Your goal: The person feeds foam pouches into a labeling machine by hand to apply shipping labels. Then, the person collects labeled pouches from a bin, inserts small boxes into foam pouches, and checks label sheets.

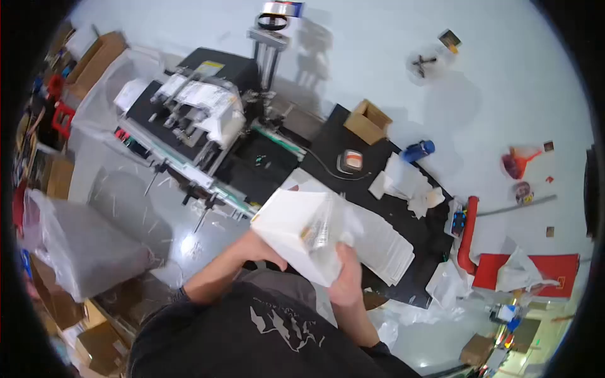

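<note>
In front of my body I hold a white box-shaped block (290,220) with a small orange mark and a shiny patch on its side. The frame does not show clearly whether it is one carton or a tight stack. My left hand (260,247) grips its left lower side, most fingers hidden beneath. My right hand (346,277) clasps the right end, thumb pressed on the near face. Just beyond the right hand, a fanned row of flat white pieces (381,249) lies on the black table (328,148).
A machine (208,104) with a conveyor rail (183,167) stands at the left. On the table are an open brown box (367,123), a blue bottle (418,150), an orange-and-white device (350,161) and crumpled white paper (406,183). A large plastic bag (94,246) sits lower left.
</note>
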Motion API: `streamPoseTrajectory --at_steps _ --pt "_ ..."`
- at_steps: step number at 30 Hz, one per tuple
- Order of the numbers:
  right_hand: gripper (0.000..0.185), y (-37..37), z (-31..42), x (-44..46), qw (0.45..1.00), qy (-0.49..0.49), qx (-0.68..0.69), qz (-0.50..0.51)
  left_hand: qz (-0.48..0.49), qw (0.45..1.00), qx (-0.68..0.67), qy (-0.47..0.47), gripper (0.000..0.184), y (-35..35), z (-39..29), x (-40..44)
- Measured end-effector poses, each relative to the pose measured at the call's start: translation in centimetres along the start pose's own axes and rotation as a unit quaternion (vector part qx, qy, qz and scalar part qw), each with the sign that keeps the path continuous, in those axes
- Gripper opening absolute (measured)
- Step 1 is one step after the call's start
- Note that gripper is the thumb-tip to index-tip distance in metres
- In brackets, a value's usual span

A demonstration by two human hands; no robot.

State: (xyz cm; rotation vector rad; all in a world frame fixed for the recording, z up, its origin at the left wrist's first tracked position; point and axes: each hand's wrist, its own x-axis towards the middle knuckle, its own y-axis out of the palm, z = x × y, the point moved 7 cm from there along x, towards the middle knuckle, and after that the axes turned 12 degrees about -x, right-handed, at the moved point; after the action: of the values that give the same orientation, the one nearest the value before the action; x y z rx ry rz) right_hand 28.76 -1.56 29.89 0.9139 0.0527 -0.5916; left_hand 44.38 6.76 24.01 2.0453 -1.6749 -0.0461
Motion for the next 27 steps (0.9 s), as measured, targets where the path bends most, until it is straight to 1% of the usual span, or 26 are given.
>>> streamPoseTrajectory --at_steps 1,2,3,4,5,7,8,9,10,11,13,14,18,19,23,24,27 --pt "0.055 2.9 -1.9 0.0 0.997 0.033 0.048 0.053 -0.034 0.996 -0.082 -0.016 0.140 -0.9 -0.1 -3.4" --pt "0.054 3.5 -4.8 0.0 0.996 0.092 0.006 0.006 -0.066 0.984 -0.164 -0.029 0.137 -1.6 -0.7 -6.3" --pt "0.054 4.3 -6.8 0.0 0.992 0.124 -0.018 -0.016 -0.095 0.964 -0.245 -0.041 0.135 -2.3 -1.0 -8.7" --pt "0.053 5.2 -8.8 -0.2 0.986 0.156 -0.041 -0.036 -0.103 0.964 -0.242 -0.035 0.135 -2.7 -1.6 -10.7" --pt "0.053 6.7 -10.2 -0.1 0.983 0.153 -0.098 -0.009 -0.166 0.942 -0.288 -0.033 0.130 -3.3 -2.3 -12.6" --pt "0.053 9.4 -12.3 0.0 0.966 0.144 -0.211 0.048 -0.286 0.880 -0.378 -0.023 0.121 -3.7 -3.2 -16.1" --pt "0.053 10.7 -13.3 0.1 0.957 0.145 -0.241 0.070 -0.343 0.840 -0.420 -0.013 0.117 -4.0 -3.5 -17.9" --pt "0.053 12.0 -14.3 0.2 0.947 0.145 -0.271 0.093 -0.355 0.851 -0.388 -0.004 0.109 -4.3 -4.4 -18.8" --pt "0.052 13.1 -15.0 0.6 0.956 0.150 -0.233 0.092 -0.368 0.859 -0.355 0.006 0.102 -4.9 -5.4 -19.3" --pt "0.051 14.2 -15.8 1.0 0.964 0.157 -0.195 0.091 -0.380 0.855 -0.352 0.020 0.102 -5.3 -6.5 -19.1" --pt "0.050 15.8 -17.2 1.4 0.975 0.173 -0.115 0.080 -0.290 0.848 -0.414 0.161 0.085 -5.7 -10.4 -17.5" --pt "0.050 16.4 -17.8 1.3 0.971 0.185 -0.119 0.090 -0.300 0.844 -0.410 0.173 0.085 -6.8 -10.8 -18.4" --pt "0.043 17.0 -17.4 1.7 0.929 0.151 -0.318 0.110 -0.285 0.753 -0.560 0.196 0.072 -10.0 -9.2 -20.8" --pt "0.043 17.1 -17.6 1.7 0.926 0.159 -0.321 0.119 -0.292 0.751 -0.555 0.207 0.072 -10.2 -8.9 -21.6" --pt "0.040 16.9 -17.4 2.0 0.865 0.116 -0.455 0.175 -0.336 0.740 -0.548 0.198 0.065 -9.7 -8.0 -22.5" --pt "0.040 16.5 -17.1 2.2 0.865 0.120 -0.454 0.179 -0.341 0.739 -0.546 0.201 0.065 -9.8 -7.7 -22.8" --pt "0.034 14.1 -15.6 2.6 0.779 0.122 -0.588 0.178 -0.307 0.748 -0.554 0.201 0.068 -9.9 -6.0 -22.6"
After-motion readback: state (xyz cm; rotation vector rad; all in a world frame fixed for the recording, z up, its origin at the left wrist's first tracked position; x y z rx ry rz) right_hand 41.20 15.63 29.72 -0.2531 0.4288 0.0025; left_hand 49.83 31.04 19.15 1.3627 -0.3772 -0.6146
